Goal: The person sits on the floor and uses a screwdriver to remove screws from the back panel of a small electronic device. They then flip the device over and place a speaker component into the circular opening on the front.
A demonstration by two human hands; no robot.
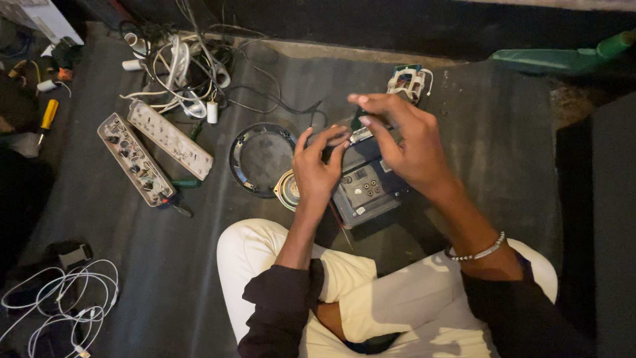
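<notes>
We see a grey electronic unit (pixel 366 189) lying on the dark floor mat (pixel 490 139) just in front of the person's crossed legs (pixel 371 298), its panel of small round sockets facing up. Both hands work at the far edge of this unit. The left hand (pixel 319 167) is curled over that edge, fingers bent and pinched narrow on a small part we cannot make out. The right hand (pixel 401 136) hovers over the same edge, thumb and forefinger drawn close on a small pale piece, the other fingers loosely spread; what exactly it grips we cannot tell. A beaded bracelet (pixel 482 252) sits on the right wrist.

Touching the unit's left side is a small round speaker (pixel 287 190), and just beyond that, further left, a black ring-shaped frame (pixel 260 159). Behind the unit, past the right hand, lies a small white-and-green part (pixel 409 82). Well to the left of the unit lie 2 opened power strips (pixel 154 154) side by side, with a tangle of white and black cables (pixel 185 66) behind them. A yellow-handled screwdriver (pixel 48 118) lies further left still. Near the legs, far left of the unit, is a loose white cord (pixel 63 298).
</notes>
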